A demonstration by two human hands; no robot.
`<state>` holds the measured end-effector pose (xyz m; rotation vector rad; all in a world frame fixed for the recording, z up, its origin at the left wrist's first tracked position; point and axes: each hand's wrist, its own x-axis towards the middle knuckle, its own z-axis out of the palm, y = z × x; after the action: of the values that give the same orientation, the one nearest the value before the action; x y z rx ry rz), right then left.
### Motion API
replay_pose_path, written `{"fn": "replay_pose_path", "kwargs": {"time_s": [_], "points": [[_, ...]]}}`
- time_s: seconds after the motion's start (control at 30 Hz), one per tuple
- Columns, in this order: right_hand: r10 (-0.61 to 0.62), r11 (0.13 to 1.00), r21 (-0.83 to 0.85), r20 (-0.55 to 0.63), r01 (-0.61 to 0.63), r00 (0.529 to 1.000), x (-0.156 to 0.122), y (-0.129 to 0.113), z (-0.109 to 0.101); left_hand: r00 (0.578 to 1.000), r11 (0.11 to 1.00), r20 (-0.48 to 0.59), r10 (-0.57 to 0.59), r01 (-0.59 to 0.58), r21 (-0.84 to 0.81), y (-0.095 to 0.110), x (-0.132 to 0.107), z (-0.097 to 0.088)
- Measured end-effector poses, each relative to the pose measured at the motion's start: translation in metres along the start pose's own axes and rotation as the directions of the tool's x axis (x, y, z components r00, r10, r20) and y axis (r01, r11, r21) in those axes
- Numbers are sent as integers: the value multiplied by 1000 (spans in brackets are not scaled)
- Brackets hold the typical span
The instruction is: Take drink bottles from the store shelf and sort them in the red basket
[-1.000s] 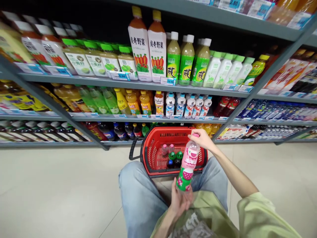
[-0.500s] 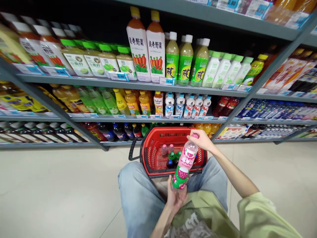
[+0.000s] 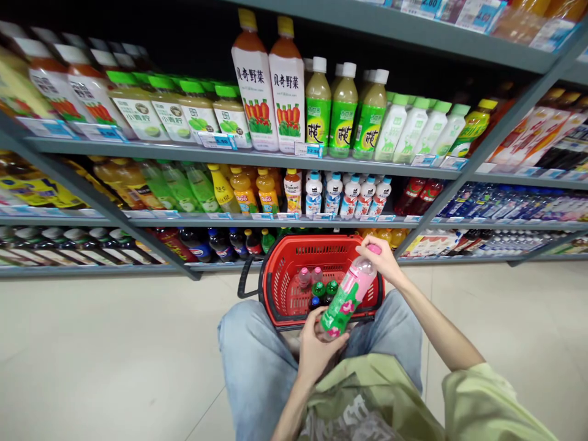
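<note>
A pink-capped drink bottle (image 3: 348, 298) with a pink and green label is tilted between my two hands, above the near right part of a red shopping basket (image 3: 275, 288). My left hand (image 3: 318, 343) is closed around its lower end. Up at the cap, my right hand (image 3: 380, 260) grips the neck with its fingers. Inside the basket stand two pink-capped bottles (image 3: 310, 277), two green-capped bottles (image 3: 324, 289) and a blue-capped dark bottle (image 3: 315, 302). The held bottle hides part of the basket's right side.
Shelves (image 3: 257, 153) full of drink bottles rise just beyond the basket. Cola bottles (image 3: 220, 244) line the lowest shelf, left of the basket. The basket's black handle (image 3: 244, 278) sticks out left. My knees (image 3: 252, 343) flank the basket on the tiled floor (image 3: 114, 343).
The bottle has turned about its length, so its label shows another side, and it leans further right. My left hand has shifted its hold at the base; my right hand moved slightly right.
</note>
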<state>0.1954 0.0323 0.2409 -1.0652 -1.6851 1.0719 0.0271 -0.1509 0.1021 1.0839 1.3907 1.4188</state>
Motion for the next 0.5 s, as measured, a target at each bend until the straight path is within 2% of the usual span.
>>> {"fn": "replay_pose_path", "kwargs": {"time_s": [0.03, 0.1, 0.23, 0.27, 0.3, 0.37, 0.4, 0.43, 0.47, 0.5], "points": [[5, 1000, 1, 1, -5, 1000, -2, 3, 0, 993, 988, -83, 81, -68, 141, 3, 3, -2], [15, 1000, 6, 4, -15, 1000, -5, 9, 2, 948, 912, -190, 257, -173, 373, 7, 6, -8], [63, 995, 77, -26, -61, 998, -9, 19, 7, 810, 725, -220, 543, -320, 610, 4, 4, -20], [83, 991, 103, -34, -79, 996, -9, 21, 9, 750, 658, -208, 627, -368, 658, 2, 4, -24], [108, 985, 136, -41, -102, 993, -10, 22, 10, 670, 571, -178, 721, -428, 701, -1, 3, -28], [165, 966, 211, -54, -150, 985, -9, 23, 14, 471, 360, -71, 879, -561, 745, -6, 3, -34], [193, 953, 250, -58, -173, 979, -9, 24, 15, 385, 258, 0, 923, -620, 741, -8, 2, -37], [219, 937, 289, -59, -194, 974, -9, 25, 16, 333, 187, 64, 941, -668, 720, -9, 1, -38], [245, 921, 326, -56, -214, 968, -9, 25, 18, 331, 162, 118, 936, -703, 693, -10, -1, -38], [272, 901, 364, -47, -237, 961, -9, 26, 19, 357, 164, 165, 919, -729, 665, -10, -3, -38]]}}
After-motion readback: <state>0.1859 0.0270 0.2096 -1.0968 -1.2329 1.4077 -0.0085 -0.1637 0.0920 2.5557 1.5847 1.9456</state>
